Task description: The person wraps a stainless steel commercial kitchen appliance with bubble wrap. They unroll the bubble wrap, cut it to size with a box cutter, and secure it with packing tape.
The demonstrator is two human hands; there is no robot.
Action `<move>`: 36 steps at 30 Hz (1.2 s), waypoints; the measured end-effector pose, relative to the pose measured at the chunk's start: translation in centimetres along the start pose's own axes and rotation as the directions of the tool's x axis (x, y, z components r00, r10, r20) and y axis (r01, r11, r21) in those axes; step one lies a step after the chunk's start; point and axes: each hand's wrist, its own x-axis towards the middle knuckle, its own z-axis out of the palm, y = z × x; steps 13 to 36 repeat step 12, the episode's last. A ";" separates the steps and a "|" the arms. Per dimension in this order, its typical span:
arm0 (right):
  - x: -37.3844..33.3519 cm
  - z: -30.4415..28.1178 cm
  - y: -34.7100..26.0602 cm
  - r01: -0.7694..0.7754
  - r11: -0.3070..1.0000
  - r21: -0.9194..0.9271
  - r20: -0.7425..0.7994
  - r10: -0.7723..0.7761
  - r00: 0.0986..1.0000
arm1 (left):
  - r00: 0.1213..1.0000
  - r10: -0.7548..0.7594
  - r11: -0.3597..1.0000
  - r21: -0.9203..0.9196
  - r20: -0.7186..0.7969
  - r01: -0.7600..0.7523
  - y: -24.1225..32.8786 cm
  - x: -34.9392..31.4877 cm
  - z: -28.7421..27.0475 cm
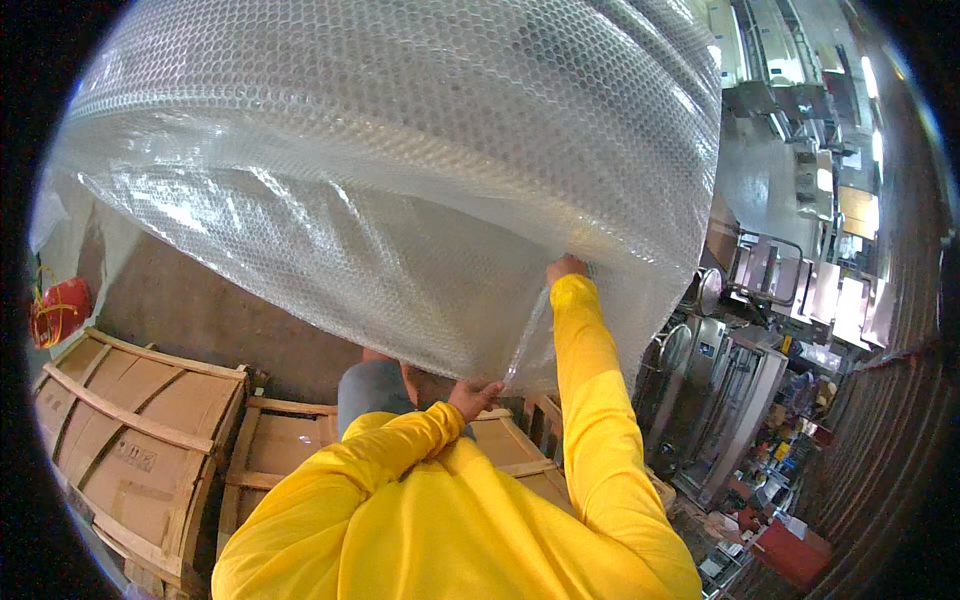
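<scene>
A large sheet of clear bubble wrap (400,90) drapes over something bulky in front of me, its lower edge hanging loose near my body. My right hand (567,268) is closed in a fist against the wrap, gripping it. Lower and to the left, my left hand (475,398) pinches the wrap at its near edge. Between the two hands runs a narrow, shiny clear strip (528,335); whether it is tape or a fold of the wrap I cannot tell. What lies beneath the wrap is hidden.
Cardboard boxes framed with wooden slats (140,430) stand at the lower left. A red object with yellow cord (62,312) sits at the far left. Metal equipment (715,400) and a red box (792,553) are on the right, beside a corrugated wall (890,440).
</scene>
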 end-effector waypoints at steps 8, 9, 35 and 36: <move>-2.0 4.0 2.1 -0.080 0.990 -0.116 0.232 0.106 0.967 | 0.999 -0.040 0.991 0.126 0.001 0.040 -0.8 0.4 -0.2; -2.7 5.4 2.9 -0.014 0.984 -0.176 0.256 0.059 0.965 | 1.000 -0.008 0.996 0.092 0.029 0.005 -0.9 0.3 -0.2; -0.1 9.5 4.6 0.186 0.903 -0.387 0.380 -0.027 0.925 | 0.997 -0.008 1.000 -0.002 0.077 0.008 -1.3 0.2 -0.4; -0.1 9.5 4.6 0.186 0.903 -0.387 0.380 -0.027 0.925 | 0.997 -0.008 1.000 -0.002 0.077 0.008 -1.3 0.2 -0.4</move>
